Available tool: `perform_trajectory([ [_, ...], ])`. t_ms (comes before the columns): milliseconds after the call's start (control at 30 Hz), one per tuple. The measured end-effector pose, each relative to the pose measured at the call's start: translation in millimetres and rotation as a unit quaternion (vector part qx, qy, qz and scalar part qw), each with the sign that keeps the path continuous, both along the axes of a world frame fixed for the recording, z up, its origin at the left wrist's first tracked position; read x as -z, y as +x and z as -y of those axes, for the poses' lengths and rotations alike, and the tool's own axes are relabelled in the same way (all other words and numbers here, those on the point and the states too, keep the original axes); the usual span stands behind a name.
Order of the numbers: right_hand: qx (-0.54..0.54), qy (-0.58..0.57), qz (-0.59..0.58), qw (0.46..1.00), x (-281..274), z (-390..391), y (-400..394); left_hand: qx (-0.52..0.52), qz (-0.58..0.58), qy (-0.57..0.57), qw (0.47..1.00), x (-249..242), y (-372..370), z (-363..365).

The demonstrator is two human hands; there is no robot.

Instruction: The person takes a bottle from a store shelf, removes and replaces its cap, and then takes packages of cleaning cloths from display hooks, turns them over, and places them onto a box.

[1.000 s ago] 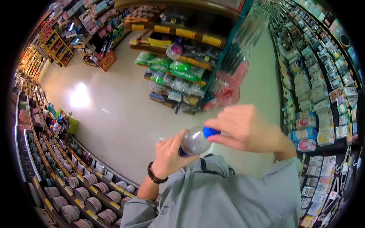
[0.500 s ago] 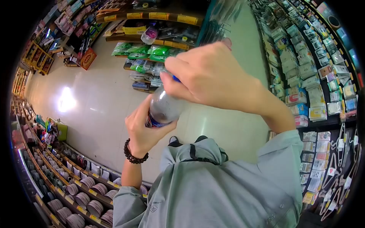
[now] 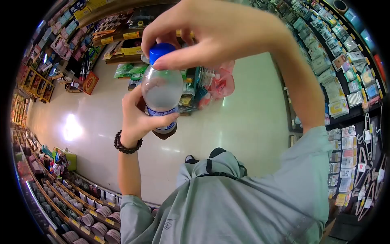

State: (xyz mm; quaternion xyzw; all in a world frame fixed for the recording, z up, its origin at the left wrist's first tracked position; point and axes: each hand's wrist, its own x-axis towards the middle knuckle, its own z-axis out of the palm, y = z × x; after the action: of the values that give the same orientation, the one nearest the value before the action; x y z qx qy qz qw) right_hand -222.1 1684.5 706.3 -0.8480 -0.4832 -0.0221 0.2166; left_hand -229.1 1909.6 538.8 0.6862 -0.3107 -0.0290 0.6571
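A clear plastic bottle (image 3: 162, 90) with a blue and white label is held in front of me, slightly tilted. Dark liquid shows below the label, and the upper part looks misted. My left hand (image 3: 136, 116) is wrapped around its lower half, thumb across the label. At the top, my right hand (image 3: 203, 38) grips the blue bottle cap (image 3: 161, 52), with the thumb on the near side and fingers curled round the far side. The cap sits at the bottle's neck; whether it is loose cannot be seen.
A shelf unit with green packets (image 3: 129, 70) stands ahead, with a pink-red plastic item (image 3: 223, 84) beside it. Wall racks of small packaged goods (image 3: 325, 73) line the right, near white hangers (image 3: 361, 171). Stacked bowls (image 3: 99, 228) fill shelves at lower left.
The bottle has come more upright and its cap shows more clearly. My right hand has moved up and left, its fingers now opened wider around the cap. My left hand has shifted slightly left.
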Motion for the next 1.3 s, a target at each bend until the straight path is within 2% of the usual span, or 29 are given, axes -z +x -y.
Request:
perform_trajectory([
  [67,-0.108,0.038,-0.038,0.993,-28,10,-6,0.048,-0.012,-0.001,0.999,-13,12,0],
  [167,-0.059,0.025,-0.008,0.998,-38,17,6,0.099,-0.036,-0.019,0.994,-30,23,9],
  [233,0.016,-0.008,0.113,0.993,-48,17,13,0.115,-0.035,-0.019,0.993,-45,34,17],
  [367,0.016,0.01,0.162,0.987,-67,32,25,0.13,0.0,-0.028,0.991,-72,50,44],
  [400,0.037,-0.013,0.221,0.974,-71,40,30,0.128,0.01,-0.025,0.991,-86,52,54],
  [467,0.079,-0.013,0.301,0.95,-80,54,39,0.085,0.066,-0.017,0.994,-102,61,72],
  [600,0.18,-0.005,0.292,0.939,-118,75,42,-0.042,0.146,0.015,0.988,-141,69,107],
  [700,0.194,0.038,0.401,0.894,-144,88,46,-0.101,0.285,-0.033,0.953,-172,86,132],
  [767,0.216,0.121,0.398,0.883,-161,105,43,-0.156,0.379,-0.034,0.912,-205,103,142],
  [833,0.174,0.246,0.369,0.879,-167,137,49,-0.206,0.412,-0.081,0.884,-247,122,154],
  [900,0.16,0.333,0.3,0.88,-154,175,49,-0.173,0.372,-0.12,0.904,-297,145,159],
  [1000,0.189,0.37,0.236,0.878,-109,217,51,-0.16,0.365,-0.098,0.912,-360,192,170],
  [1033,0.195,0.369,0.201,0.886,-87,232,54,-0.196,0.376,-0.096,0.9,-376,214,174],
  [1100,0.203,0.325,0.172,0.907,-44,254,53,-0.216,0.438,-0.084,0.869,-400,257,178],
  [1167,0.233,0.28,0.095,0.926,-5,278,46,-0.229,0.455,-0.071,0.858,-416,275,192],
  [1233,0.274,0.29,0.007,0.917,37,303,39,-0.276,0.501,-0.035,0.82,-429,301,201],
  [1300,0.336,0.313,-0.085,0.884,74,327,28,-0.306,0.516,-0.014,0.8,-432,316,212],
])
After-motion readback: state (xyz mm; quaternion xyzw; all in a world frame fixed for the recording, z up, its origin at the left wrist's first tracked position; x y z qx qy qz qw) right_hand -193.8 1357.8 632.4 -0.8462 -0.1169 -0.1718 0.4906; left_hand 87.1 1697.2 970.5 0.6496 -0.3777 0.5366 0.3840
